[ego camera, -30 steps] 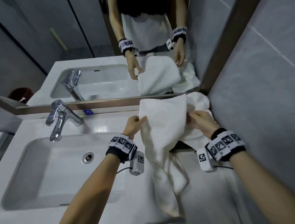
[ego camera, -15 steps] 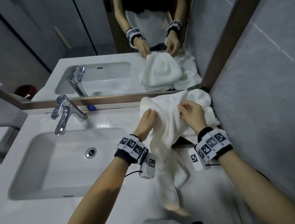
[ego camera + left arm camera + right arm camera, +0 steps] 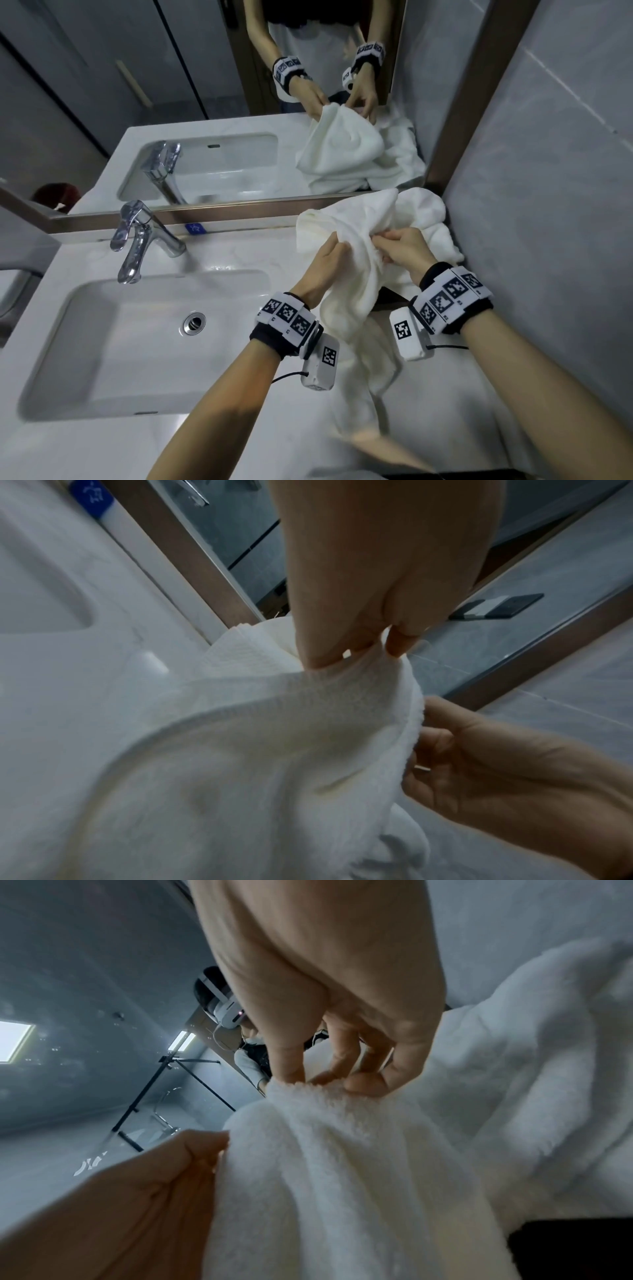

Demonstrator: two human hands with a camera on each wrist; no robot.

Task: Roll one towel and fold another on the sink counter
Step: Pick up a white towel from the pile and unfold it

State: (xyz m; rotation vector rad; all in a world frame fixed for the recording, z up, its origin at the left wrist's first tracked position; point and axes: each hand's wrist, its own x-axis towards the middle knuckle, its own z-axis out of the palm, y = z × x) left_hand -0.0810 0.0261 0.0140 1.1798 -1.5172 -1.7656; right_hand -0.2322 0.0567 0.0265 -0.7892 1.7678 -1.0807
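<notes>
Both grips grasp the same white towel (image 3: 356, 274): the left hand (image 3: 325, 263) pinches its upper edge between thumb and fingertips (image 3: 322, 656), and the right hand (image 3: 404, 250) pinches the gathered cloth just beside it, fingers (image 3: 363, 1080) curled onto the pile. Held up between the two hands, close together over the right part of the bench (image 3: 239, 253), the towel hangs down in long loose folds, its lower end trailing on the bench surface (blurred there). It looks thick, fluffy and rumpled, neither rolled nor folded. A second white towel (image 3: 435, 219) lies in a crumpled heap behind the hands, in the corner by the mirror (image 3: 205, 102) and the wall. Two towels in all, one sink (image 3: 102, 342), one chrome tap (image 3: 137, 236) at its back.
</notes>
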